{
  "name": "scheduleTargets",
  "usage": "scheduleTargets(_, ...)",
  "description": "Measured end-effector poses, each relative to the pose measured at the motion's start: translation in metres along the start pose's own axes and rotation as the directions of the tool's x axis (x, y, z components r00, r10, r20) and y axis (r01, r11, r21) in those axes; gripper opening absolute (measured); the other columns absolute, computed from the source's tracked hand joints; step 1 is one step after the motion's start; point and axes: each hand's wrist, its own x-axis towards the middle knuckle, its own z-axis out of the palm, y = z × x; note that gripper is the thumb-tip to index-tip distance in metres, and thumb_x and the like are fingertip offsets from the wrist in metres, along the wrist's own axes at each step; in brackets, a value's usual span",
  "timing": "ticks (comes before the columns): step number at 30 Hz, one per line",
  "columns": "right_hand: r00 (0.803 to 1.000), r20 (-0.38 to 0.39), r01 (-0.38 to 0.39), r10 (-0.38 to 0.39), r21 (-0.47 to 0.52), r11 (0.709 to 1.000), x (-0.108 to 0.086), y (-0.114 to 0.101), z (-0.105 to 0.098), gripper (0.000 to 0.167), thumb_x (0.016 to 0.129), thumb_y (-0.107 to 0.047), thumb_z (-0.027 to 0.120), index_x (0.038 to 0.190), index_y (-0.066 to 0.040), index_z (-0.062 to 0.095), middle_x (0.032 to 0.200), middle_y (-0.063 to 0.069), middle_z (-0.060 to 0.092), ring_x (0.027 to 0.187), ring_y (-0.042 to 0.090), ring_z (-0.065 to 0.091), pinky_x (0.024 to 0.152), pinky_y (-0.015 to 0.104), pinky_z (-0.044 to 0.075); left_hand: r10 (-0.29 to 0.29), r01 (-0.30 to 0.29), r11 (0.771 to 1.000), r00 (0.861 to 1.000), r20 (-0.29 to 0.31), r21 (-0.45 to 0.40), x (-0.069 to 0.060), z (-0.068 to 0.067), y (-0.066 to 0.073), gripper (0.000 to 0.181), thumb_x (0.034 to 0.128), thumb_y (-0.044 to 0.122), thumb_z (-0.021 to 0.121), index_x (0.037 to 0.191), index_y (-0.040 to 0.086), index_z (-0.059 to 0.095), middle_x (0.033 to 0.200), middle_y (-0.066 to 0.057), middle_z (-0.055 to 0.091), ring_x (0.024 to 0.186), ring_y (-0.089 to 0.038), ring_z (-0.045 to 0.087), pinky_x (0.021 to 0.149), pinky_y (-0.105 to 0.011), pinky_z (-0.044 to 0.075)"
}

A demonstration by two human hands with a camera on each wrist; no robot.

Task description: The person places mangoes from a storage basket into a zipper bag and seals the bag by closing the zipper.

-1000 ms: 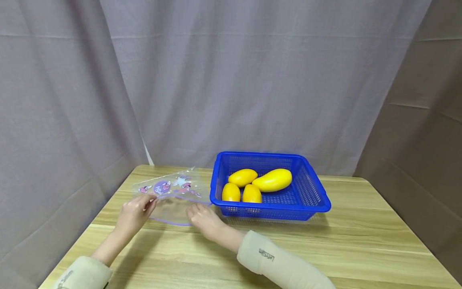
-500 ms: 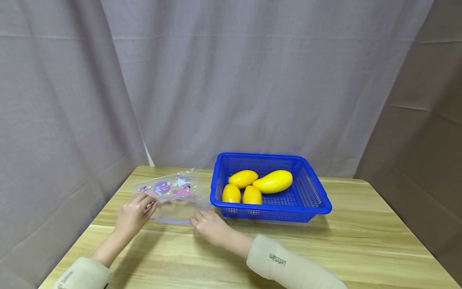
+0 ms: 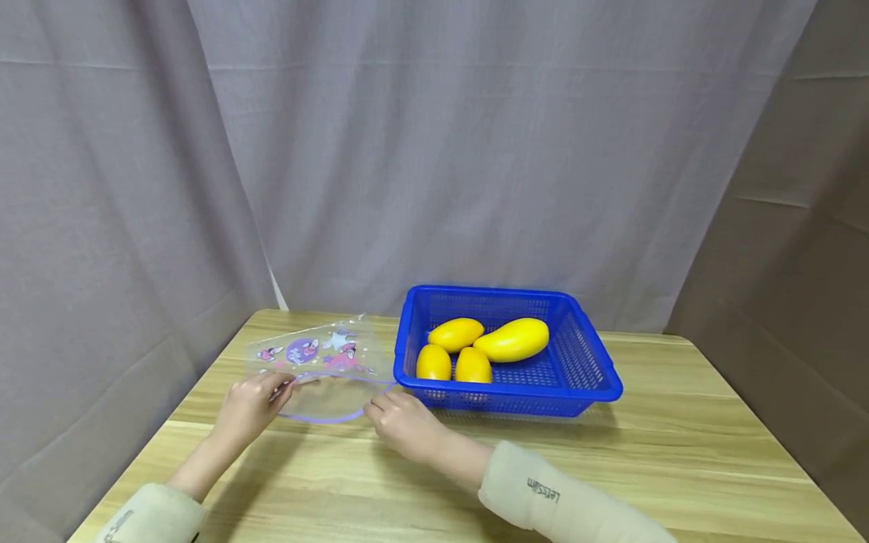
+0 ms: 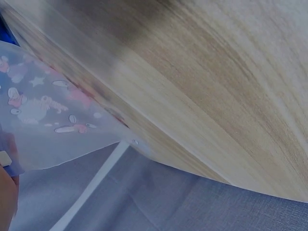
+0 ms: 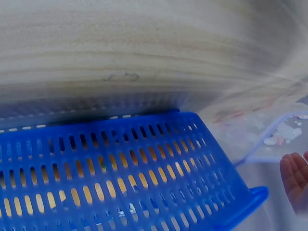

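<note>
A clear plastic bag [image 3: 319,354] printed with pink and purple cartoon figures lies at the left of the table in the head view, its purple-edged mouth gaping toward the person. My left hand [image 3: 253,400] pinches the upper rim at the left side; only part of this hand [image 4: 7,187] shows in the left wrist view. At the mouth's right side, my right hand [image 3: 407,424] has its fingertips at the purple edge. The right wrist view shows that hand's fingers [image 5: 294,175] fairly straight, with nothing visible between them. No contents show inside the bag.
A blue plastic basket [image 3: 591,388] stands just right of the bag, close beyond the right hand. Several yellow mangoes [image 3: 512,341] lie in it, mostly toward its left. The wooden table [image 3: 645,452] meets grey curtains [image 3: 475,151] at the back and sides.
My right hand has drawn back to the right and slightly toward the person, from inside the bag's mouth to its edge. The mouth shows wider and rounder. The left hand keeps its pinch.
</note>
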Motion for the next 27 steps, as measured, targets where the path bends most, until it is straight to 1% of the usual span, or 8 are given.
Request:
scheduleTargets(2, 1.0, -0.022, -0.022, 0.023, 0.03, 0.999, 0.001, 0.002, -0.006, 0.011, 0.079, -0.01, 0.068, 0.089, -0.012, 0.067, 0.085, -0.004, 0.067, 0.079, 0.009, 0.063, 0.073, 0.018, 0.054, 0.0, 0.0, 1.0, 1.0, 0.005, -0.005, 0.0, 0.0, 0.0, 0.042, 0.0988, 0.032, 0.046, 0.077, 0.005, 0.069, 0.065, -0.006, 0.066, 0.048, -0.017, 0.056, 0.04, -0.03, 0.044)
scheduleTargets(4, 0.998, -0.038, -0.048, 0.05, 0.068, 0.997, 0.002, 0.004, -0.012, 0.01, 0.08, -0.01, 0.069, 0.09, -0.011, 0.068, 0.087, -0.003, 0.069, 0.081, 0.01, 0.064, 0.075, 0.019, 0.055, -0.002, 0.002, 1.0, 1.0, 0.007, -0.009, 0.0, 0.001, 0.0, 0.04, 0.0982, 0.032, 0.048, 0.077, 0.005, 0.069, 0.065, -0.006, 0.067, 0.048, -0.017, 0.056, 0.04, -0.031, 0.044)
scheduleTargets(8, 0.995, -0.042, -0.08, 0.086, 0.128, 0.989, 0.002, 0.007, -0.018, 0.013, 0.079, -0.012, 0.072, 0.092, -0.009, 0.069, 0.09, -0.002, 0.069, 0.081, 0.011, 0.064, 0.075, 0.019, 0.055, -0.014, 0.015, 0.999, 1.0, 0.023, -0.031, -0.001, 0.001, -0.001, 0.006, 0.0767, 0.01, 0.072, 0.078, 0.004, 0.069, 0.066, -0.006, 0.067, 0.049, -0.016, 0.057, 0.041, -0.029, 0.046)
scheduleTargets(14, 0.997, -0.03, -0.071, 0.076, 0.146, 0.987, -0.005, 0.008, -0.02, 0.017, 0.078, -0.013, 0.072, 0.094, -0.01, 0.069, 0.09, -0.001, 0.068, 0.081, 0.011, 0.064, 0.074, 0.018, 0.055, -0.047, 0.048, 0.999, 0.998, 0.04, -0.021, -0.003, -0.001, 0.0, 0.011, 0.0824, 0.015, 0.069, 0.078, 0.004, 0.069, 0.065, -0.006, 0.067, 0.05, -0.014, 0.059, 0.043, -0.027, 0.048)
scheduleTargets(16, 0.997, -0.04, -0.064, 0.071, 0.152, 0.986, -0.006, 0.008, -0.021, 0.017, 0.078, -0.013, 0.072, 0.094, -0.01, 0.069, 0.089, -0.001, 0.068, 0.081, 0.011, 0.063, 0.075, 0.018, 0.055, -0.066, 0.067, 0.998, 0.997, 0.043, -0.018, -0.002, -0.001, 0.0, 0.007, 0.0755, 0.009, 0.073, 0.077, 0.004, 0.068, 0.065, -0.006, 0.067, 0.05, -0.014, 0.059, 0.044, -0.027, 0.049)
scheduleTargets(18, 0.996, -0.056, -0.063, 0.073, 0.163, 0.985, -0.008, 0.009, -0.023, 0.016, 0.077, -0.012, 0.072, 0.092, -0.01, 0.068, 0.088, -0.002, 0.067, 0.08, 0.011, 0.063, 0.075, 0.017, 0.055, -0.092, 0.093, 0.995, 0.994, 0.052, -0.023, -0.001, -0.002, 0.001, 0.012, 0.068, 0.002, 0.076, 0.077, 0.003, 0.068, 0.064, -0.006, 0.067, 0.05, -0.013, 0.059, 0.045, -0.027, 0.05)
scheduleTargets(23, 0.992, -0.078, -0.084, 0.1, 0.188, 0.979, -0.01, 0.012, -0.029, 0.018, 0.075, -0.01, 0.073, 0.092, -0.009, 0.069, 0.089, -0.002, 0.068, 0.08, 0.01, 0.063, 0.075, 0.017, 0.054, -0.161, 0.166, 0.984, 0.984, 0.075, -0.063, -0.001, -0.003, 0.0, 0.015, 0.0673, -0.004, 0.075, 0.079, 0.002, 0.069, 0.067, -0.007, 0.068, 0.053, -0.012, 0.058, 0.047, -0.024, 0.051)
scheduleTargets(27, 0.987, -0.09, -0.112, 0.133, 0.205, 0.972, -0.013, 0.017, -0.033, 0.02, 0.075, -0.009, 0.075, 0.093, -0.008, 0.069, 0.089, 0.0, 0.069, 0.08, 0.012, 0.064, 0.075, 0.019, 0.055, -0.227, 0.234, 0.964, 0.972, 0.067, -0.13, -0.003, -0.003, -0.001, 0.019, 0.0669, -0.009, 0.073, 0.083, 0.0, 0.07, 0.071, -0.008, 0.069, 0.056, -0.011, 0.058, 0.049, -0.017, 0.05)
